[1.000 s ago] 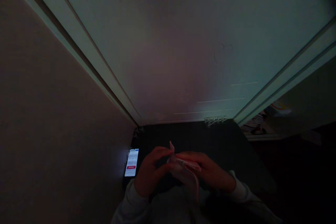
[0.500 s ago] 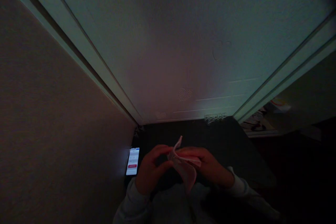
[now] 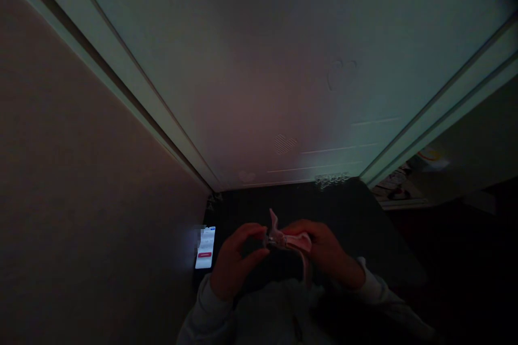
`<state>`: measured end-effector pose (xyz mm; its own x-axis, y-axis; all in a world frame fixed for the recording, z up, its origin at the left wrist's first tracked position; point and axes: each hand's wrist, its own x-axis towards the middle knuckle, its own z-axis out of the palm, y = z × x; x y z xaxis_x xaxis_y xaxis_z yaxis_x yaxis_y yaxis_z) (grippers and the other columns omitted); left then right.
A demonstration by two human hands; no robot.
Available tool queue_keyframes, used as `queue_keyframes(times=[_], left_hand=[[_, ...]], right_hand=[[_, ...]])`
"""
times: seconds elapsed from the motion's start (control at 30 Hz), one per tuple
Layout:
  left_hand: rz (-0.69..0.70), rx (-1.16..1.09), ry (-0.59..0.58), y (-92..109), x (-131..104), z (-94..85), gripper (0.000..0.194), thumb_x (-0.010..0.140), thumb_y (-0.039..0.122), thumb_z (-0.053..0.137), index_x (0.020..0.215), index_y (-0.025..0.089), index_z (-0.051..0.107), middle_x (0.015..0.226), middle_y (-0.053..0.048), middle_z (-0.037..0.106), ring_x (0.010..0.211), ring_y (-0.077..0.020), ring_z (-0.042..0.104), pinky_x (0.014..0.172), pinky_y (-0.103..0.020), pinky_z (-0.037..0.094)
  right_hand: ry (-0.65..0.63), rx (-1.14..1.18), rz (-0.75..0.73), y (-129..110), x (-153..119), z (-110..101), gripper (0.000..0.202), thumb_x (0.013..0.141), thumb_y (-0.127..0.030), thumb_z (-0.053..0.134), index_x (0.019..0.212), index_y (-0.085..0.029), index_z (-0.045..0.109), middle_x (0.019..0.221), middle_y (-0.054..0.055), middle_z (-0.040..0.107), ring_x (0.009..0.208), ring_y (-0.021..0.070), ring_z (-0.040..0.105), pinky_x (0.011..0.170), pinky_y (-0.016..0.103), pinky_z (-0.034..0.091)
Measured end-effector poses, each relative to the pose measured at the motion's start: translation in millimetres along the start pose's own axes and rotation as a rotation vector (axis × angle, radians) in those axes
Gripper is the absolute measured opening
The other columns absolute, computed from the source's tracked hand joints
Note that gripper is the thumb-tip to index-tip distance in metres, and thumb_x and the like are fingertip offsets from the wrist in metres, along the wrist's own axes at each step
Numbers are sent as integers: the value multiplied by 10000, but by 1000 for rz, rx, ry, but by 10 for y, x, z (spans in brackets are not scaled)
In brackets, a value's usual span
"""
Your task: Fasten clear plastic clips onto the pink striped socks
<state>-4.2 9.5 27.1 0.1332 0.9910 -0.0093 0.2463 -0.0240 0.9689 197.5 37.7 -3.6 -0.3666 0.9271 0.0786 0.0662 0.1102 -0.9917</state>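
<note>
In the dim light, a pink piece of ribbon-like cloth [image 3: 297, 242] spans the space between my hands. It is gathered near its middle, with one pointed end sticking up and another strip hanging down. My right hand [image 3: 324, 253] is closed on its right side. My left hand [image 3: 238, 259] pinches a small shiny part at the cloth's left end between thumb and forefinger; its exact kind is too dark to make out. Both hands are above the dark tabletop, close to my body.
A phone [image 3: 205, 248] with a lit screen lies left of my left hand, by the brown side wall [image 3: 101, 199]. A pale panel with embossed hearts [image 3: 285, 144] rises behind the dark tabletop [image 3: 356, 215]. Some items [image 3: 399, 180] sit beyond it at right.
The cloth has turned and looks narrower, bunched at the middle. A shiny part now shows at my left fingertips. My right hand has shifted slightly; the phone stays put.
</note>
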Motion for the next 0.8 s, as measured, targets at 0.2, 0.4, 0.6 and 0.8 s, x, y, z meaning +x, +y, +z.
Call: queue_keyframes(times=[0.2,0.4,0.6,0.8], left_hand=[[0,-6,-26,-25,-13,-2,269,699,216,686,968,210,674,995,-60,642,932,-220,580,858,-342,455],[-1,-29,10,-34,-43,15,270,698,249,693,963,202,667,1015,-68,631,912,-211,584,838,-327,463],[-14,24,8,-33,-13,15,267,699,225,674,964,190,655,1015,-75,644,929,-226,579,856,-353,447],[-8,19,-22,-47,-34,-5,261,707,201,663,968,193,649,1000,-67,650,930,-225,581,860,-348,439]], right_hand=[[-149,-1,-44,-50,5,-3,186,809,-280,590,948,-227,702,960,46,735,870,190,665,759,292,495],[-25,-138,81,26,8,-6,147,741,-327,657,763,-194,714,712,40,729,630,174,651,548,251,475],[-57,-39,-13,7,-33,46,203,806,-297,561,931,-218,700,904,52,739,808,188,673,715,291,512],[-8,-87,33,41,-44,34,162,750,-324,625,824,-209,712,776,40,738,691,178,665,616,261,492]])
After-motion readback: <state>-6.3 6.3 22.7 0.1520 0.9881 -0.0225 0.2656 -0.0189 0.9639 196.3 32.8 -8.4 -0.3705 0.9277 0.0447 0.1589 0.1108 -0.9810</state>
